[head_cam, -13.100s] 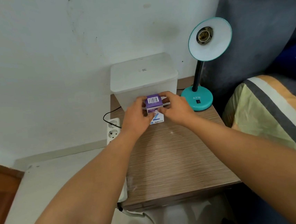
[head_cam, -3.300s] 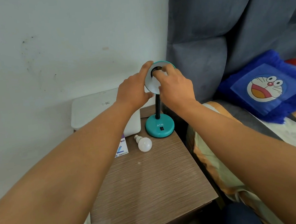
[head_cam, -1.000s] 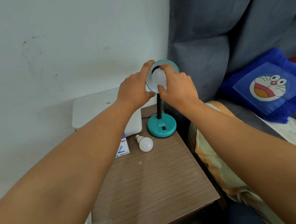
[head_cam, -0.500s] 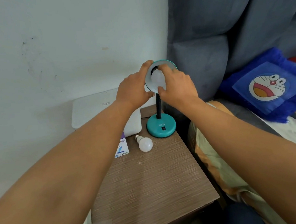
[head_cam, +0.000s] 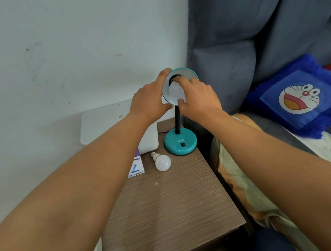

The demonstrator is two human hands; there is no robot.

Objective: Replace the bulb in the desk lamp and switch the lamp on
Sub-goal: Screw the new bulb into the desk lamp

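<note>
On the table (head_cam: 169, 216), the bulb box (head_cam: 136, 166) and spare bulb (head_cam: 162, 162) lie at the lamp base's (head_cam: 180, 142) nine o'clock. The left hand (head_cam: 150, 100) clasps the shade (head_cam: 186, 72); the right hand (head_cam: 196, 98) pinches the bulb (head_cam: 174, 91) at its socket.

2 bulbs (head_cam: 162, 162) (head_cam: 175, 91), 1 lamp (head_cam: 180, 142), 1 bulb box (head_cam: 136, 167), 2 hands (head_cam: 148, 102) (head_cam: 198, 100)

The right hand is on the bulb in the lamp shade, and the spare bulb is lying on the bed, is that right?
Not quite. In the head view, the right hand is on the bulb in the lamp shade, but the spare bulb lies on the wooden table, not the bed.
</note>
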